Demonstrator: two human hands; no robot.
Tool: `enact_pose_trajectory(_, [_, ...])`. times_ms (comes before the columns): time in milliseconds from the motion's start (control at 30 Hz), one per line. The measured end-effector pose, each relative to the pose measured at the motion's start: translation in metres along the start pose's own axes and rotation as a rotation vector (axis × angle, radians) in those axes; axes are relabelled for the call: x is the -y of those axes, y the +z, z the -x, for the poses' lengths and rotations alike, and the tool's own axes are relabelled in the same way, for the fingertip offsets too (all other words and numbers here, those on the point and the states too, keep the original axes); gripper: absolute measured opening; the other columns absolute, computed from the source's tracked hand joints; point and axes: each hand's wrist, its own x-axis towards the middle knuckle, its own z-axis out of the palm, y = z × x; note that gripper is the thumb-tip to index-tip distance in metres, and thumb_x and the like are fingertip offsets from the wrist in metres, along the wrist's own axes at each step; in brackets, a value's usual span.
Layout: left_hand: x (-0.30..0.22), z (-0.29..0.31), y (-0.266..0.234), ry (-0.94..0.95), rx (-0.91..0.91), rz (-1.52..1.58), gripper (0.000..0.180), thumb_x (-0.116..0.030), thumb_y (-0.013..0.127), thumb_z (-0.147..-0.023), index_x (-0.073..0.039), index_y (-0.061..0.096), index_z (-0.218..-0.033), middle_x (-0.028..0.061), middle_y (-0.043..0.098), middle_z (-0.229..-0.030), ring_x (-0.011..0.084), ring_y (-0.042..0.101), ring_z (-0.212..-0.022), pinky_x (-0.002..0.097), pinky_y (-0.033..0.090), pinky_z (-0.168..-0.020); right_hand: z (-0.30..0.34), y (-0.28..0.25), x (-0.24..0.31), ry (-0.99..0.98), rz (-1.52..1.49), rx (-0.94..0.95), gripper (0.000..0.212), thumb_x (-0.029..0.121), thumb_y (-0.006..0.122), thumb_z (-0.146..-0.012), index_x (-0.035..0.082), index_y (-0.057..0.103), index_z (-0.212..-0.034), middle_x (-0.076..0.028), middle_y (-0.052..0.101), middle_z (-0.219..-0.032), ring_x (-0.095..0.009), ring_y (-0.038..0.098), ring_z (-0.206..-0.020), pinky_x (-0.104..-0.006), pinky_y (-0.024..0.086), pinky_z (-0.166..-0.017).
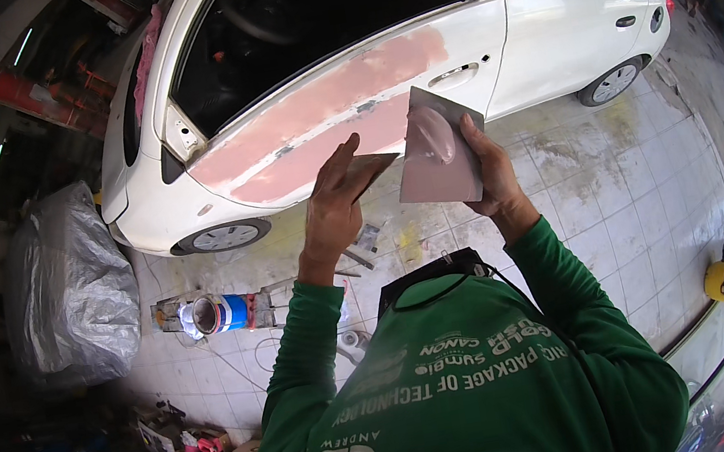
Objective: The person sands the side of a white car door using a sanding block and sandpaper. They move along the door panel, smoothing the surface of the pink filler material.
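My left hand (329,210) grips a thin, flat spreader (372,169), its edge pointing toward the board. In my right hand (497,176) is a flat, pinkish-grey mixing board (439,179), held along its right side and tilted. A mound of pink body filler (433,134) lies on the board's upper part. The spreader's tip is close to the board's left edge, with a small gap showing. Beyond both hands stands a white car (496,28); its front door carries smeared pink filler patches (315,160) below the window.
On the tiled floor (604,218), a low stand (264,308) holds a blue can (227,312). A silver cover (72,288) drapes something bulky at left. Cables and tools lie nearby. A yellow container (719,281) stands at far right.
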Motion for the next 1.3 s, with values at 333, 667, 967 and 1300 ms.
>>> enact_pose_trajectory(333, [-0.015, -0.014, 0.039, 0.105, 0.123, 0.194, 0.052, 0.017, 0.058, -0.073, -0.010, 0.078, -0.112, 0.0061, 0.078, -0.121, 0.0292, 0.069, -0.123, 0.0412, 0.056, -0.105, -0.027, -0.018, -0.010, -0.003, 0.392, -0.197, 0.052, 0.043, 0.058, -0.111, -0.007, 0.065, -0.123, -0.013, 0.071, -0.107, -0.018, 0.070, -0.089, -0.0314, 0.059, -0.078])
enact_pose_trajectory(667, [-0.100, -0.034, -0.004, 0.362, -0.129, 0.238, 0.038, 0.010, 0.053, -0.093, 0.004, 0.065, -0.128, 0.0238, 0.066, -0.138, 0.0434, 0.063, -0.132, 0.0530, 0.047, -0.117, 0.000, -0.018, -0.004, 0.069, -0.237, -0.105, 0.055, 0.042, 0.058, -0.110, -0.001, 0.055, -0.144, -0.015, 0.069, -0.131, -0.025, 0.071, -0.115, -0.0419, 0.059, -0.101])
enact_pose_trajectory(967, [0.005, -0.017, 0.033, 0.119, 0.077, -0.060, 0.049, 0.015, 0.052, -0.088, 0.002, 0.071, -0.131, 0.0195, 0.062, -0.146, 0.0393, 0.059, -0.135, 0.0477, 0.049, -0.114, 0.018, -0.034, -0.001, 0.033, -0.180, -0.068, 0.062, 0.051, 0.053, -0.110, 0.004, 0.051, -0.150, -0.014, 0.067, -0.138, -0.026, 0.070, -0.120, -0.0429, 0.057, -0.105])
enact_pose_trajectory(1300, [-0.006, -0.043, 0.018, -0.074, 0.063, 0.276, 0.043, 0.011, 0.055, -0.098, -0.002, 0.069, -0.136, 0.0176, 0.067, -0.142, 0.0334, 0.065, -0.131, 0.0424, 0.052, -0.109, 0.019, -0.008, 0.034, -0.086, 0.123, -0.113, 0.071, 0.057, 0.047, -0.111, -0.002, 0.050, -0.151, -0.019, 0.066, -0.137, -0.026, 0.070, -0.120, -0.0390, 0.061, -0.099])
